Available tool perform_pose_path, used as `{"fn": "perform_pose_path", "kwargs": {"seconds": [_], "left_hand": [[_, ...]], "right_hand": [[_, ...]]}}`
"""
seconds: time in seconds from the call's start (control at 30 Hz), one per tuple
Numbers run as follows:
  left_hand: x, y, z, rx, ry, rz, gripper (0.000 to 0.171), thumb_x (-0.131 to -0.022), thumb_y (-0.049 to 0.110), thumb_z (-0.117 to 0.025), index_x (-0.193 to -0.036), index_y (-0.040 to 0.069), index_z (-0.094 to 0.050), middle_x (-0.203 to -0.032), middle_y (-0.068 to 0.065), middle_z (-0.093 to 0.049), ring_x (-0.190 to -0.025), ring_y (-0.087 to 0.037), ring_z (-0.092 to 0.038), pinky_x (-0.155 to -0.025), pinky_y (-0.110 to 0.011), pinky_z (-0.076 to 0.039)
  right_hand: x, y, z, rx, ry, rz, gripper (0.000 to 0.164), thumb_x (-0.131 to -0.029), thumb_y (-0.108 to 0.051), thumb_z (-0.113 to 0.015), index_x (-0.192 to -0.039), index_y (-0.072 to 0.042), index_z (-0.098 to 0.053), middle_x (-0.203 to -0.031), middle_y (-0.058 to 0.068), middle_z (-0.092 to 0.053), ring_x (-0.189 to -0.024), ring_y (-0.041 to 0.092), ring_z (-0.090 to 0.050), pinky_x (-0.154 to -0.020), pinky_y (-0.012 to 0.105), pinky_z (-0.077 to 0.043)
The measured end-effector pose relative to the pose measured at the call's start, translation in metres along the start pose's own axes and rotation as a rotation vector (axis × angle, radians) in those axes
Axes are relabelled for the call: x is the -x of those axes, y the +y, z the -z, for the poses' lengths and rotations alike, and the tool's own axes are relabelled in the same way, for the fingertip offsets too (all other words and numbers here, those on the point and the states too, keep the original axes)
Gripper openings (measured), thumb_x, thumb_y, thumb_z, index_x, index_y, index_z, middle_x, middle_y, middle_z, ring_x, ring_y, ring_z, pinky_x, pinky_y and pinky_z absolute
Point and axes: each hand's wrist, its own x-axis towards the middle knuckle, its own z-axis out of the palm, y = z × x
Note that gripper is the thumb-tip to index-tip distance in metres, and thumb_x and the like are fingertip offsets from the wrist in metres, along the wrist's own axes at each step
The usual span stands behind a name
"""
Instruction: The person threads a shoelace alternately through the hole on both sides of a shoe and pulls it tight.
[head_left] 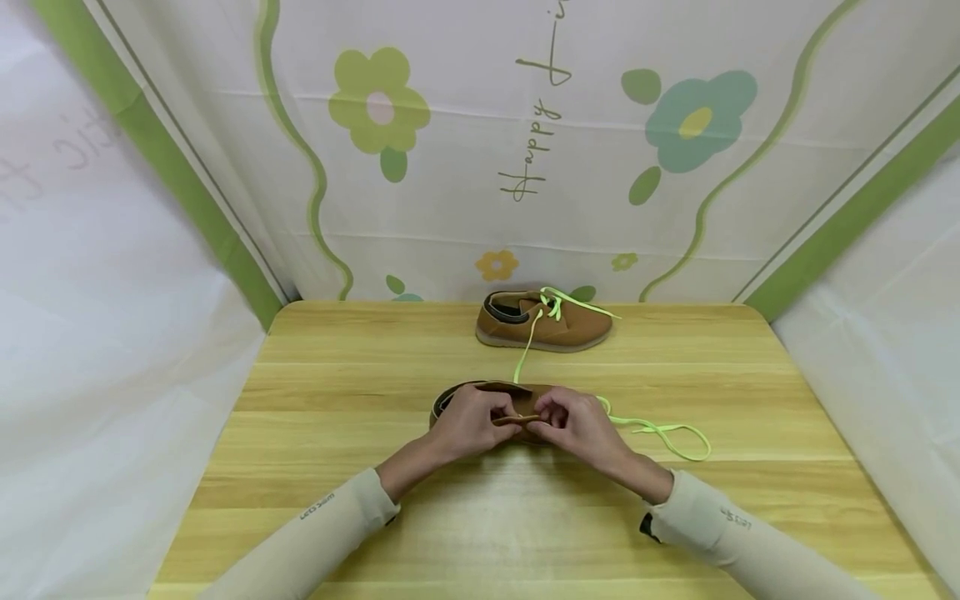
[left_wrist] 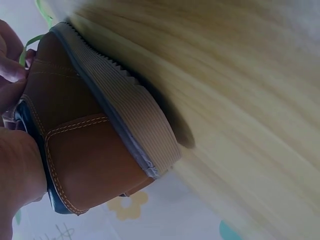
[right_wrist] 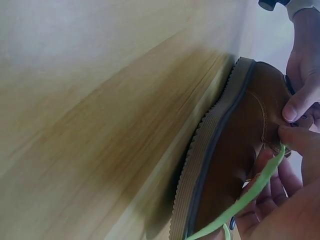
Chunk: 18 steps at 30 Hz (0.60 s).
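The near brown shoe (head_left: 442, 406) sits on the table under both hands, its toe to the right. My left hand (head_left: 470, 425) pinches the edge of the shoe's near eyelet flap, thumb outside. Close beside it, my right hand (head_left: 585, 427) pinches the same flap nearer the toe. A bright green shoelace (right_wrist: 255, 190) comes out of the flap by the right thumb and hangs over the shoe's side. In the left wrist view, the shoe's heel (left_wrist: 95, 165) and ribbed sole (left_wrist: 130, 105) face the camera. Fingertips behind the flap are partly hidden.
A second brown shoe (head_left: 555, 333) with a green lace stands at the table's back edge. One lace end (head_left: 527, 350) runs between the shoes, and a loop (head_left: 690, 442) lies right of the near shoe. A printed curtain (head_left: 450, 200) hangs behind the wooden table (head_left: 337, 367).
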Motion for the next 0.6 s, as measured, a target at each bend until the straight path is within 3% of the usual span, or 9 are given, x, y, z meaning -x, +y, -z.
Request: {"fn": "perform_pose_path", "kwargs": {"seconds": [0.13, 0.33, 0.6], "left_hand": [[0.0013, 0.0, 0.0, 0.014, 0.017, -0.051, 0.017, -0.083, 0.009, -0.091, -0.077, 0.017, -0.078, -0.074, 0.01, -0.076, -0.064, 0.007, -0.054, -0.065, -0.013, -0.046], [0.0019, 0.0007, -0.0002, 0.029, 0.021, -0.068, 0.016, -0.083, 0.004, -0.089, -0.078, 0.016, -0.08, -0.076, 0.008, -0.077, -0.063, 0.008, -0.054, -0.061, -0.01, -0.043], [0.001, 0.0021, -0.0002, 0.006, 0.045, -0.059, 0.015, -0.082, 0.005, -0.09, -0.079, 0.015, -0.08, -0.077, 0.006, -0.078, -0.067, 0.004, -0.062, -0.064, -0.012, -0.048]], "right_hand": [[0.0005, -0.0004, 0.0004, 0.008, -0.028, 0.027, 0.015, -0.084, -0.006, -0.09, -0.092, -0.015, -0.08, -0.083, -0.007, -0.069, -0.07, 0.0, -0.058, -0.058, 0.022, -0.051], [-0.0004, -0.0024, 0.0002, -0.025, -0.049, 0.0, 0.014, -0.084, -0.003, -0.088, -0.091, -0.013, -0.082, -0.086, -0.006, -0.071, -0.072, 0.0, -0.059, -0.06, 0.022, -0.053], [-0.0035, -0.0053, 0.0012, -0.165, -0.126, -0.203, 0.01, -0.088, -0.007, -0.086, -0.096, -0.013, -0.082, -0.089, -0.004, -0.071, -0.076, 0.006, -0.062, -0.066, 0.023, -0.053]]}}
